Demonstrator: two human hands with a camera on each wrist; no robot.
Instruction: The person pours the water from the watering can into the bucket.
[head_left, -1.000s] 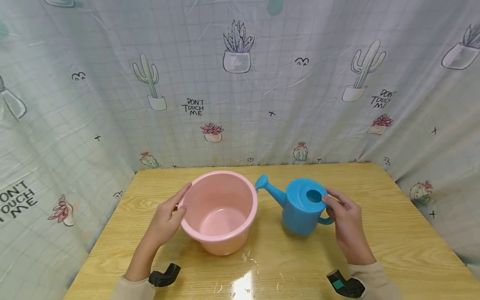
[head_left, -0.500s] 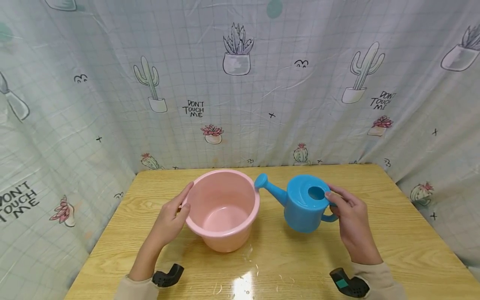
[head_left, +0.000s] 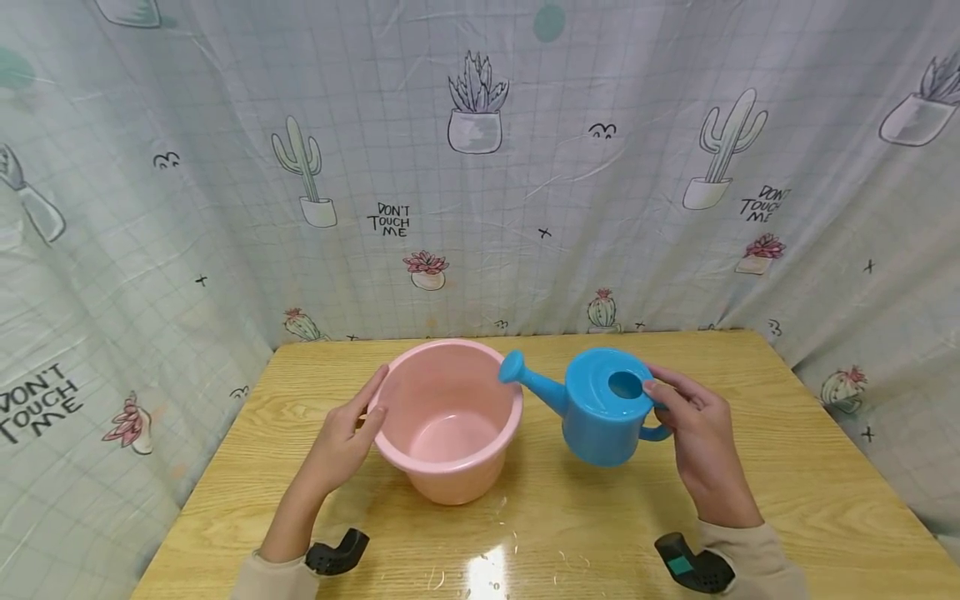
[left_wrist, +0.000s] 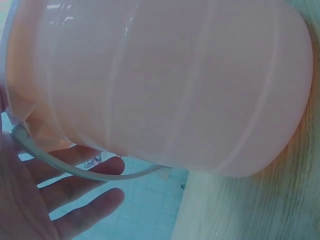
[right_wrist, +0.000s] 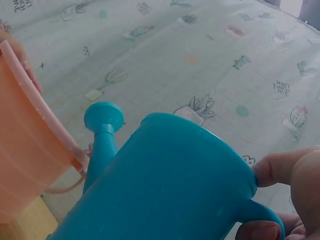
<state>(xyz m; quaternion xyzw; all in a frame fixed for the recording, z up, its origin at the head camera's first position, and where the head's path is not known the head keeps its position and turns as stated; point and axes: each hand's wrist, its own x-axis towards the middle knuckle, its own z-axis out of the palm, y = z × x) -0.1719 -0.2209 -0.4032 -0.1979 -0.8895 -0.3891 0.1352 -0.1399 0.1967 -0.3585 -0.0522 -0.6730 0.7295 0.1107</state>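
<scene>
A pink plastic bucket stands on the wooden table, and only its bare pink inside shows. My left hand holds its left rim, thumb and forefinger over the edge. In the left wrist view the other fingers stretch out below, beside the bucket's thin bail handle. To the right is a blue watering can, held up off the table by my right hand. Its thumb presses the can's top edge while fingers curl round the handle. The rose overlaps the bucket's right rim.
Small water drops and a bright reflection mark the table at the front. A curtain printed with cacti hangs behind the table and along both sides. Each wrist carries a black device.
The watering can has risen slightly and then shifted left, bringing its rose across the bucket's right rim. My left hand keeps its hold on the bucket, which has shifted slightly right in view.
</scene>
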